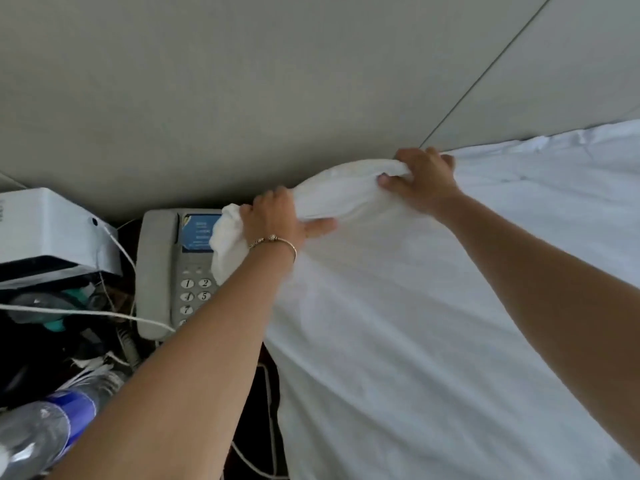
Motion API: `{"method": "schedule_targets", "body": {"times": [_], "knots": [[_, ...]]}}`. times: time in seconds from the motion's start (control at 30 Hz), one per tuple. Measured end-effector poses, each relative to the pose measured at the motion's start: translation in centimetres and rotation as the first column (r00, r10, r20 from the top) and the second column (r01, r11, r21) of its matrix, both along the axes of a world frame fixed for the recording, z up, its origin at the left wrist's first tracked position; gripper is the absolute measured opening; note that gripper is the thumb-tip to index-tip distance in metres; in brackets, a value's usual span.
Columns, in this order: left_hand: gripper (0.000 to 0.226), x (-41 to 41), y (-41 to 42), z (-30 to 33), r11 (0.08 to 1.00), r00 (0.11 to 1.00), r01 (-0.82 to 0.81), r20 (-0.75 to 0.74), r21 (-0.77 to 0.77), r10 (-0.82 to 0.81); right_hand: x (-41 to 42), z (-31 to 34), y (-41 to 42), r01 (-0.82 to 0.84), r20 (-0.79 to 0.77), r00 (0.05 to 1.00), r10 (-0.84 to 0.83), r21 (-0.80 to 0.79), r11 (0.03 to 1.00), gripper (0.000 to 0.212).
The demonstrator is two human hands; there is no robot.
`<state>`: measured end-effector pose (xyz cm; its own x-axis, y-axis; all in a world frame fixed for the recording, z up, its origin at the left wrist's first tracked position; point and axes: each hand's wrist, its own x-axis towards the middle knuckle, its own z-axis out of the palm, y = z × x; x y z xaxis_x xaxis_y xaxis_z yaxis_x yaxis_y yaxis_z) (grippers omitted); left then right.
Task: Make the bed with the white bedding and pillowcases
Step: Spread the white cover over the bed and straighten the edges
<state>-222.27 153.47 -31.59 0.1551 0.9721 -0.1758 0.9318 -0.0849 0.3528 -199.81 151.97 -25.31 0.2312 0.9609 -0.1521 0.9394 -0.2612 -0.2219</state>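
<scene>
Two forearms in view, both bare from the lower frame edge to the wrist; no sleeves or cuffs showing. Left hand [277,216]: thin gold-toned bangle [277,241] round the wrist, just below the hand, with small bead-like fittings on its upper side. Bangle is narrow and rounded, sitting close to the wrist. Right hand [422,180]: no band or watch at the wrist. No gloves on either hand. Rings, if any, cannot be told; fingers partly hidden.

A telephone [173,271] sits left of the sheet [415,306], below the wall [242,81].
</scene>
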Motion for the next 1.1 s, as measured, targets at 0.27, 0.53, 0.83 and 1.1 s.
{"method": "schedule_targets", "body": {"times": [0.27, 0.53, 0.83, 1.1], "knots": [[0.088, 0.8, -0.2, -4.3, 0.995, 0.978, 0.05, -0.208, 0.081, -0.032, -4.4, -8.5, -3.7, 0.319, 0.25, 0.922, -0.297, -0.048, 0.947, 0.062], [0.054, 4.0, -16.5, -2.2, 0.75, 0.769, 0.639, -0.134, 0.172, -0.625, -4.7, -9.3, -27.3, 0.022, 0.008, 1.0, -0.021, -0.119, 0.993, 0.056], [0.062, 5.1, -13.3, -2.3, 0.975, 0.889, 0.213, -0.403, -0.056, -0.218, -3.9, -7.2, -48.3, 0.492, 0.109, 0.869, -0.482, -0.287, 0.822, 0.057], [0.062, 4.6, -44.9, -2.5, 0.759, 0.756, 0.651, -0.093, 0.0, -0.648, -13.1, -7.2, -65.2, 0.501, 0.04, 0.864, -0.501, -0.147, 0.853, 0.056]]}}
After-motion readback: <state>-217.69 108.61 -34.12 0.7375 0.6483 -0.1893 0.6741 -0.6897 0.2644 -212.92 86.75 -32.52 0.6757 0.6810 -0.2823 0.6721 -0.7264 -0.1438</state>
